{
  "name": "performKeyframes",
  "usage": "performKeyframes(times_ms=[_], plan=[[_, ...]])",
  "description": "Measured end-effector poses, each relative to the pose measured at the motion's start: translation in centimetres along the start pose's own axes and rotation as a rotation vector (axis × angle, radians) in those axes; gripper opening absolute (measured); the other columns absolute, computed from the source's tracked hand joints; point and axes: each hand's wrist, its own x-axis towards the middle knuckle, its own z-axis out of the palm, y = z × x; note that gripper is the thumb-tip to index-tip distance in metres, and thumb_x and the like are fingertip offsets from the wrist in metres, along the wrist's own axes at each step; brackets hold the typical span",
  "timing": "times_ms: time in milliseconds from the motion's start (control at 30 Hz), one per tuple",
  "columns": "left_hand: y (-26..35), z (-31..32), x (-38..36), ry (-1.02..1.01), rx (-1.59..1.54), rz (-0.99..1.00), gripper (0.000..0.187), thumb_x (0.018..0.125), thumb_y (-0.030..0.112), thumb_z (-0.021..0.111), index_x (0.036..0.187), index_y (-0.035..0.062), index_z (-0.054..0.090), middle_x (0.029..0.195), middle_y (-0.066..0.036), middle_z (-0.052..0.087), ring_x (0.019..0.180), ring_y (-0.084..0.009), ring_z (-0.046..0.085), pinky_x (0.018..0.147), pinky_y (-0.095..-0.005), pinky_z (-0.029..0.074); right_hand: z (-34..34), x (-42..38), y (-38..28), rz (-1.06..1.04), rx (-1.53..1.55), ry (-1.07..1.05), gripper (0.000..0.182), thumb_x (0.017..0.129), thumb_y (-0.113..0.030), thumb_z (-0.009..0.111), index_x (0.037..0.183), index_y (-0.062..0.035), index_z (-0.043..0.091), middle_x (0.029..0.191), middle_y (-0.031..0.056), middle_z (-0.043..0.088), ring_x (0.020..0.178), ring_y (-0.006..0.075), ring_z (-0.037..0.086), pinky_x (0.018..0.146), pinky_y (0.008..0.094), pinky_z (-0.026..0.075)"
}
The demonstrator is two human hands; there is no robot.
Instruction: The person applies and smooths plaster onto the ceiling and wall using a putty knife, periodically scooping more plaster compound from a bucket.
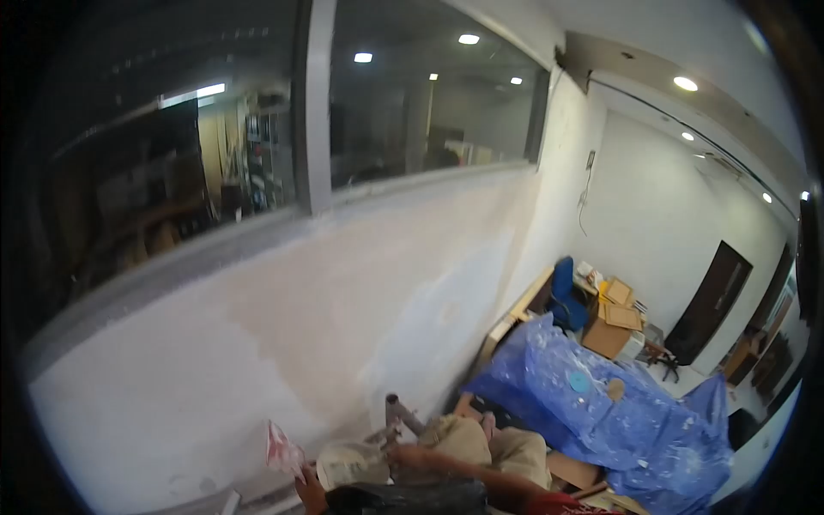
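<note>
At the bottom of the head view, my left hand [311, 493] is closed on a crumpled red-and-white plastic packet [282, 450], which stands up above the fingers. Just right of it is a whitish tub [350, 468], tilted, its contents not readable. My right hand [403, 457] reaches across from the right and grips the tub's right edge; the fingers are small and partly hidden. Beige trouser legs [519, 455] are bent behind my right forearm. A dark, open-ended pipe [393, 405] rises beyond the tub, close to the wall.
A patchy plastered wall [343, 300] runs along the front below a grey window frame [318, 129]. On the right a blue plastic sheet [592, 421] covers something bulky. Behind it are cardboard boxes [611, 333] and a blue chair [564, 296].
</note>
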Motion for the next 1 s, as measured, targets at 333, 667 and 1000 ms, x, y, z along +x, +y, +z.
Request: performKeyframes(times_ms=[333, 667, 1000], plan=[[-4.7, -2.6, 1.5, -0.082, 0.355, 0.301, 0.044, 0.104, 0.028, 0.046, 0.14, 0.0018, 0.048, 0.143, -0.023, 0.044, 0.132, -0.0394, 0.039, 0.108, -0.0495, 0.03, 0.6, -4.3, -2.8, -0.252, -0.088, 0.185, 0.03, 0.087, -0.014, 0.062, 0.114, -0.0012, 0.066, 0.106, 0.018, 0.067, 0.096, 0.0332, 0.067, 0.083, 0.0409, 0.053], [-9.0, 0.6, 2.6, 0.15, 0.177, 0.064, 0.054, 0.101, 0.038, 0.05, 0.125, -0.0107, 0.054, 0.123, -0.025, 0.062, 0.11, -0.0372, 0.06, 0.093, -0.0415, 0.047, 2.2, -3.1, 0.9, -0.252, -0.261, 0.106, 0.033, 0.082, -0.019, 0.067, 0.112, -0.0061, 0.067, 0.103, 0.0175, 0.067, 0.094, 0.0363, 0.067, 0.082, 0.043, 0.053], [-16.4, -1.5, 3.1, 0.107, 0.813, 0.335, 0.042, 0.103, 0.026, 0.048, 0.13, -0.0055, 0.054, 0.118, -0.024, 0.063, 0.107, -0.0349, 0.062, 0.089, -0.0443, 0.049, 6.3, 4.0, 6.8, -0.173, -0.444, -0.049, 0.039, 0.077, -0.032, 0.073, 0.113, -0.0167, 0.068, 0.101, 0.0151, 0.068, 0.093, 0.0361, 0.067, 0.082, 0.0477, 0.053]])
